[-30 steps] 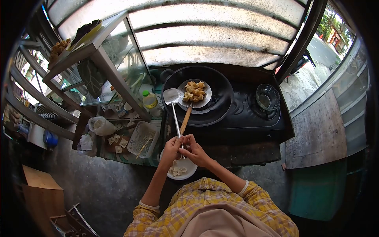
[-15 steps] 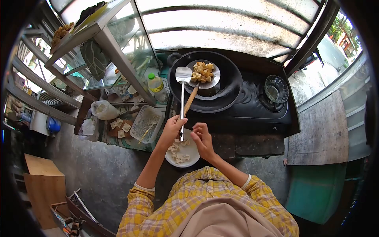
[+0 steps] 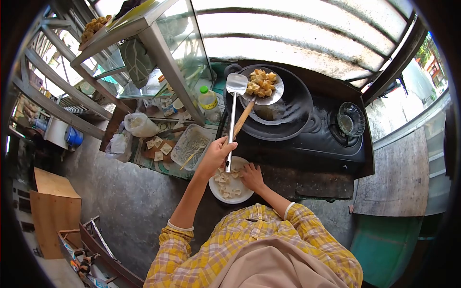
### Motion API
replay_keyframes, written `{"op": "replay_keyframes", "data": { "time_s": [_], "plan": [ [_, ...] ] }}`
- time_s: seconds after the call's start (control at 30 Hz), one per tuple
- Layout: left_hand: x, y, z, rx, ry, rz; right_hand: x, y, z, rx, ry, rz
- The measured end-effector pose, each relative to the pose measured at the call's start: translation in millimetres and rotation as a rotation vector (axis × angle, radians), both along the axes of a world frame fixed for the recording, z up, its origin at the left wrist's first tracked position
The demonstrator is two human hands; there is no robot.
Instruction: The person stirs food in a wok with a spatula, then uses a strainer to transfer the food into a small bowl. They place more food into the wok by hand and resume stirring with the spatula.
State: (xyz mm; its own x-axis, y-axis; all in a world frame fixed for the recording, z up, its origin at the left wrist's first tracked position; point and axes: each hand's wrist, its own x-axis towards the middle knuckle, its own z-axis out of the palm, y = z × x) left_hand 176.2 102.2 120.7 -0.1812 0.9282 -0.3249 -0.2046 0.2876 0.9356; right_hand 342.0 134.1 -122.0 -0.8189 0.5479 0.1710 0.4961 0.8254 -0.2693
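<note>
Over the plate (image 3: 231, 201), the left hand (image 3: 217, 154) has its fingers wrapped tight round the spatula (image 3: 232, 120), whose handle points away toward the wok (image 3: 298, 115). The right hand (image 3: 252, 176) rests on the dumplings (image 3: 225, 185), and I cannot tell whether its fingers hold any.

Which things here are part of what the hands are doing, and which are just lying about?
In use: left hand gripping the spatula; right hand on the white plate of pale pieces; wok; skimmer of fried pieces.
Lying about: bottle; plastic tray; plastic bag; spare burner; cardboard box.

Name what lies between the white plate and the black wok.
Head view: the left hand, the spatula shaft it holds, and the skimmer's wooden handle.
</note>
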Motion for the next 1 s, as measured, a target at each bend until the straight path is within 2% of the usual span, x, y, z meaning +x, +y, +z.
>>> {"op": "replay_keyframes", "data": {
  "time_s": [0.2, 0.3, 0.4, 0.5, 0.8, 0.9, 1.0],
  "plan": [
    [1.8, -4.2, 2.9, -0.042, 0.003, -0.016, 5.2, 6.7, 17.1, -0.094, -0.093, 0.071],
    [2.1, -3.1, 1.5, -0.051, -0.011, -0.029, 9.0, 4.1, -1.5, 0.113, 0.045, 0.126],
    [2.3, -1.6, -1.7, -0.06, -0.007, -0.037, 12.5, -3.6, 20.9, 0.101, 0.146, 0.069],
    [3.0, -0.4, -1.1, -0.069, 0.0, -0.041, 12.6, -12.6, 20.2, 0.022, 0.093, -0.193],
    [4.3, 5.3, -2.2, -0.055, -0.025, -0.056, 9.9, -15.2, 17.3, -0.054, 0.114, -0.269],
    [-0.3, 5.3, -4.9, -0.057, -0.056, -0.049, 19.5, -12.2, 45.6, -0.123, 0.195, -0.205],
    [-4.6, 5.6, -3.1, -0.062, -0.065, -0.044, 33.3, 4.5, 120.2, -0.128, 0.39, -0.167]
  ]
}}
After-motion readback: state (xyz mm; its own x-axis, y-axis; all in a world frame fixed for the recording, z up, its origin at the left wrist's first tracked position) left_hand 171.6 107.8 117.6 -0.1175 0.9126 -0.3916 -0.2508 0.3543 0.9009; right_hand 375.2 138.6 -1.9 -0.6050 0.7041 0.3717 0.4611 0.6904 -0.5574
